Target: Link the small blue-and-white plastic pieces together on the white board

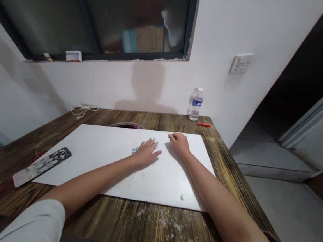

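The left hand (147, 152) is lying palm-down with its fingers slightly spread on a large white rectangular board (156, 183), and the right hand (179, 145) is resting just beside it near the board's far edge. Neither is pinching anything. The board is lying on a dark wooden worktop (125, 226), its right corner close to the worktop's right edge, with flecked wood showing along its near edge. A small blue drawing (136, 150) is showing beside the left hand. A round dark container with a purple rim (127, 125) is sitting partly hidden behind the board, its contents unseen. A clear plastic bottle with a blue label (195, 104) is holding water near a red marker (204, 124).
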Demonstrator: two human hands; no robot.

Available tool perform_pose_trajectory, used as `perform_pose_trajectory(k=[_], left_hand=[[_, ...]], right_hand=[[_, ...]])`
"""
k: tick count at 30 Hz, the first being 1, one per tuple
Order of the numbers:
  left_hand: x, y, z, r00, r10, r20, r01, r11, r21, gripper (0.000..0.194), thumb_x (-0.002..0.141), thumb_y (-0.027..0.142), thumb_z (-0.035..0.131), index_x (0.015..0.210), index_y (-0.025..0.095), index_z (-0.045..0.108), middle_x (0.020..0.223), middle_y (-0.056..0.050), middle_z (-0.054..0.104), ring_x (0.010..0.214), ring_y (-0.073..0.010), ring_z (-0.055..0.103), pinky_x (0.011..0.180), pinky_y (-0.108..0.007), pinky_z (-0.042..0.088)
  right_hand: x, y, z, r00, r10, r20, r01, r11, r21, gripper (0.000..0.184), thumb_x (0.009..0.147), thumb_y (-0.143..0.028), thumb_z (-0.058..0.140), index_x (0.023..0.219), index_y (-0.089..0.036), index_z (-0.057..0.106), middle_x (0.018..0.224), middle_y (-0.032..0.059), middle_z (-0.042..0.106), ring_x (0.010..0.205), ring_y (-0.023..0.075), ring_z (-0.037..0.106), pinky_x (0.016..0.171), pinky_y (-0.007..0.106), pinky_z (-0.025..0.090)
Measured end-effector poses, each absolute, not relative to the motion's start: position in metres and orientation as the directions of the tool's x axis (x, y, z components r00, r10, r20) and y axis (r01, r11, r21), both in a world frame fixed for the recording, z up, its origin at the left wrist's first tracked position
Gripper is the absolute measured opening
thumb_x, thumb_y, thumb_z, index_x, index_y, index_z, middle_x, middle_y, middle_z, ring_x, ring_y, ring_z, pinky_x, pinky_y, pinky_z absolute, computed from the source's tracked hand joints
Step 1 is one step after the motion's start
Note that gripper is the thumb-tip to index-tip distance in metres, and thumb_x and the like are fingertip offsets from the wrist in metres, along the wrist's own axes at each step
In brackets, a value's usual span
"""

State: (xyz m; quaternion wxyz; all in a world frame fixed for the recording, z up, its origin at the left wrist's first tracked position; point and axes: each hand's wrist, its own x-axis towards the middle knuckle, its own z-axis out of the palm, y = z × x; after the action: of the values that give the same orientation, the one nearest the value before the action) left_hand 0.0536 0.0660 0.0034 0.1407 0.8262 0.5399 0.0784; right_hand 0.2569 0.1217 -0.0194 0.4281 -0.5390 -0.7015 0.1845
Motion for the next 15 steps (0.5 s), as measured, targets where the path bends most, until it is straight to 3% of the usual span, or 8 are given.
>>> perform_pose_trajectory(k=[2,5,8,11,15], left_hand=[[0.066,0.055,0.005,0.579,0.813,-0.053,0.785,-0.539,0.306,0.063,0.097,0.054,0.037,0.150,0.021,0.036,0.161,-0.015,0.024,0.151,-0.0320,0.016,0.119,-0.059,0.005],[0.069,0.031,0.010,0.845,0.522,-0.115,0.533,-0.805,0.261,0.072,0.093,0.063,0.042,0.154,0.027,0.030,0.163,-0.012,0.020,0.151,-0.0313,0.014,0.119,-0.058,-0.005],[0.053,0.011,0.016,0.910,0.385,-0.155,0.409,-0.894,0.184,0.072,0.094,0.063,0.040,0.154,0.026,0.029,0.162,-0.013,0.024,0.151,-0.0301,0.019,0.118,-0.058,-0.009],[0.024,-0.001,0.019,0.872,0.461,-0.164,0.478,-0.875,0.080,0.069,0.095,0.062,0.037,0.153,0.024,0.032,0.160,-0.015,0.029,0.149,-0.0290,0.023,0.119,-0.057,-0.006],[-0.022,-0.015,0.011,0.678,0.728,-0.101,0.728,-0.684,-0.041,0.069,0.096,0.059,0.034,0.151,0.018,0.036,0.158,-0.018,0.031,0.150,-0.0320,0.021,0.120,-0.058,0.005]], right_hand=[[0.258,0.123,-0.019,-0.026,0.919,0.394,0.589,0.332,-0.736,0.029,0.090,-0.034,0.052,0.074,-0.020,0.071,0.080,0.0040,0.073,0.080,0.0189,0.063,0.072,0.029,0.040],[0.259,0.124,-0.019,0.013,0.920,0.392,0.574,0.314,-0.757,0.028,0.089,-0.034,0.052,0.076,-0.020,0.072,0.080,0.0040,0.073,0.079,0.0188,0.063,0.071,0.028,0.040],[0.259,0.124,-0.021,0.026,0.911,0.411,0.569,0.325,-0.756,0.028,0.089,-0.034,0.053,0.073,-0.020,0.072,0.077,0.0041,0.072,0.077,0.0188,0.062,0.070,0.029,0.039],[0.259,0.125,-0.022,0.026,0.911,0.411,0.563,0.327,-0.759,0.029,0.089,-0.034,0.053,0.071,-0.020,0.071,0.078,0.0042,0.072,0.077,0.0190,0.062,0.071,0.029,0.039],[0.257,0.125,-0.024,0.009,0.910,0.416,0.563,0.339,-0.754,0.029,0.089,-0.034,0.053,0.070,-0.020,0.070,0.079,0.0040,0.073,0.078,0.0194,0.061,0.073,0.030,0.039]])
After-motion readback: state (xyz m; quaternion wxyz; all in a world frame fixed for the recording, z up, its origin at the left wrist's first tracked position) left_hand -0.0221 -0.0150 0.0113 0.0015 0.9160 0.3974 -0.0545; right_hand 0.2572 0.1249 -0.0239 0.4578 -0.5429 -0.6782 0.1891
